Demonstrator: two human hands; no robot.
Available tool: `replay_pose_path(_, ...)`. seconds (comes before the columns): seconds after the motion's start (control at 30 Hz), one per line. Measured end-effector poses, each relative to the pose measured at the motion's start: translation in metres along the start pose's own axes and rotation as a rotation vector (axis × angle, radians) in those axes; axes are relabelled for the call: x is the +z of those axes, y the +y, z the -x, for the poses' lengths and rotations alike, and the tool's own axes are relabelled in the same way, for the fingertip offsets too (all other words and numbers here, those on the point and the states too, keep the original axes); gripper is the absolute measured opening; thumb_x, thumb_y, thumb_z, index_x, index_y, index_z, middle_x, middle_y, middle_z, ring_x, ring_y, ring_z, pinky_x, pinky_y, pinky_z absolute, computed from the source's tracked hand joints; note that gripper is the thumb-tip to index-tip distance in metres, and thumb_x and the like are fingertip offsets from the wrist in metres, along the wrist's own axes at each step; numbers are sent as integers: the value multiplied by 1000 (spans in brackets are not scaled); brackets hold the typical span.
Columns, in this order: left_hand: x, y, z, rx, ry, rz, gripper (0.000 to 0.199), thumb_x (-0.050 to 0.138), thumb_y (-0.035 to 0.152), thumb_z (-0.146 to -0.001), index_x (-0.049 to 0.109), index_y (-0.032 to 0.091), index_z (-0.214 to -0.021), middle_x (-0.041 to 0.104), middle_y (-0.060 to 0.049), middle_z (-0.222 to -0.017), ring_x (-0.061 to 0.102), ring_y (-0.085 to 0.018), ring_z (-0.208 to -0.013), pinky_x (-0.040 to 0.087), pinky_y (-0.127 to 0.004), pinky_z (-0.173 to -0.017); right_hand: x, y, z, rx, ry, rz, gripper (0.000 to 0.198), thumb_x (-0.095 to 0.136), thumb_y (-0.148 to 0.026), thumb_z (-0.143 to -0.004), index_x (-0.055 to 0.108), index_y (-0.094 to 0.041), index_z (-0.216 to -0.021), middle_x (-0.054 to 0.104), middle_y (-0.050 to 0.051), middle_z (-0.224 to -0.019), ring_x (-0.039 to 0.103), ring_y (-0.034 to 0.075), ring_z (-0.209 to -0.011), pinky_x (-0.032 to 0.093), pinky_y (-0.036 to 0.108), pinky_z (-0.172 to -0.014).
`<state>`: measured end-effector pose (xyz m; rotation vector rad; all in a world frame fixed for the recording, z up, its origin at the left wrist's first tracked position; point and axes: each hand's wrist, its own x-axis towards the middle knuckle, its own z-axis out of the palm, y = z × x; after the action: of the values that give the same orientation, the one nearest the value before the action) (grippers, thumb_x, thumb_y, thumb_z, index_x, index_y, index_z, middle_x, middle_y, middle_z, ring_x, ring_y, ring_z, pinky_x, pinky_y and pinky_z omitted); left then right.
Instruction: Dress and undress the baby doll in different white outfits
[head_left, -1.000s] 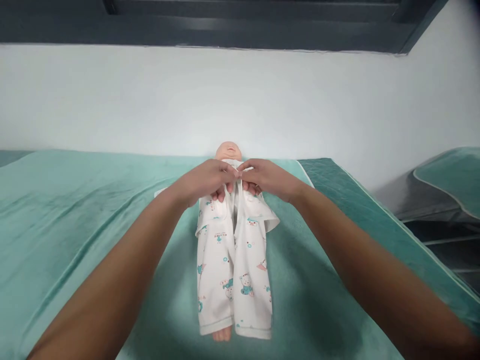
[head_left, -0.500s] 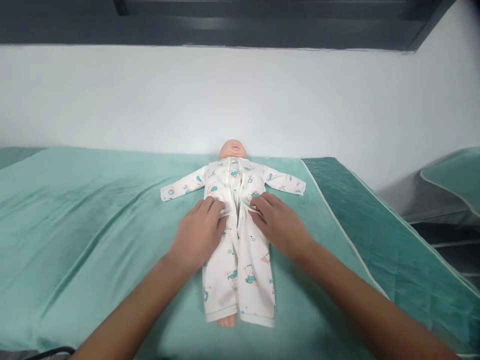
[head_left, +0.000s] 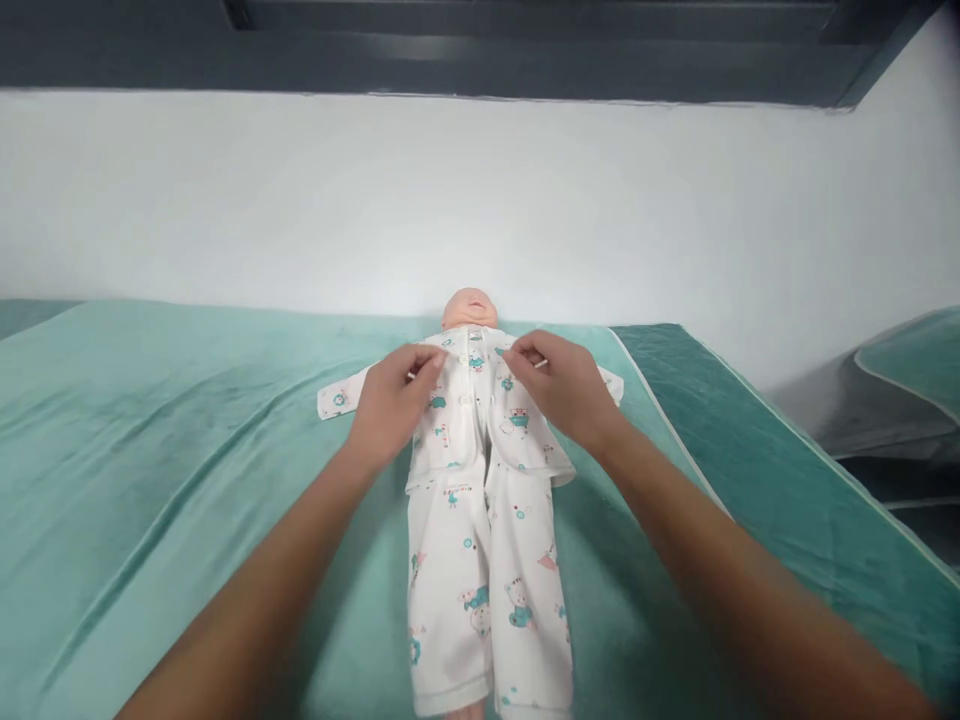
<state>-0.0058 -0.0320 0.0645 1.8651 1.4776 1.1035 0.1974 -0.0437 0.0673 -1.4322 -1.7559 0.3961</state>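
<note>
A baby doll (head_left: pixel 469 308) lies on its back in a white printed baby shirt (head_left: pixel 517 420) and matching trousers (head_left: pixel 450 590). My left hand (head_left: pixel 397 395) is over one side of the doll's chest, thumb and forefinger pinched together at the shirt. Across the front opening, my right hand (head_left: pixel 566 385) makes a similar pinch by the other chest panel. Whether cloth is between the fingertips of either hand, I cannot make out. The shirt's hem lies over the top of the trousers, its lower front slightly parted. My hands and wrists partly hide both sleeves.
A light green sheet (head_left: pixel 187 500) covers the bed under the doll. Darker green cloth (head_left: pixel 780 480) lies along the right side. Behind the head rises a white wall (head_left: pixel 375 200), with a dark beam (head_left: pixel 450 60) above. Another green-covered surface (head_left: pixel 915 360) stands at the far right.
Both hands have moved from the shirt's bunched lower front up to the chest. The hem has come down flat over the trousers, and the view has shifted slightly.
</note>
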Motion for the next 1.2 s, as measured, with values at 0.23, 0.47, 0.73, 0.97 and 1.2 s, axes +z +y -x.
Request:
replay_pose_path(0.23,37,-1,-81,-83,-46,-57,17,62,33,-80,68,18,-78,71,-6,-84,61,-19,-78,44,-30,-73,42,8,-83,239,-75,235,21,62,-35,-79,51,-21,-68,62,10,-75,55,22,-71,37,32,-62)
replay_pose_path(0.47,40,-2,-86,-62,-52,5,10,60,25,-79,63,19,-72,67,-3,-75,57,-16,-71,42,-30,-69,40,19,-85,269,-18,-37,24,52,-20,-73,42,-22,-52,54,1,-57,41,12,-52,32,29,-52)
replay_pose_path(0.73,57,4,-92,-143,31,259,2,61,19,-71,62,17,-70,66,-4,-72,56,-14,-66,44,-29,-64,47,29,-78,259,140,-333,15,57,-28,-72,56,-19,-60,56,-2,-59,47,11,-57,38,26,-57)
replay_pose_path(0.97,57,0,-86,-189,-22,305,4,61,18,-71,64,17,-74,68,-4,-74,58,-14,-66,43,-28,-62,54,39,-74,242,127,-498,16,61,-32,-72,60,-18,-64,55,-3,-63,46,10,-60,40,25,-60)
replay_pose_path(1.2,58,-7,-88,-142,-12,312,3,63,17,-69,62,17,-72,67,-4,-74,60,-14,-68,44,-28,-64,54,43,-71,186,91,-520,21,62,-38,-76,67,-18,-73,62,-2,-69,53,12,-66,44,26,-67)
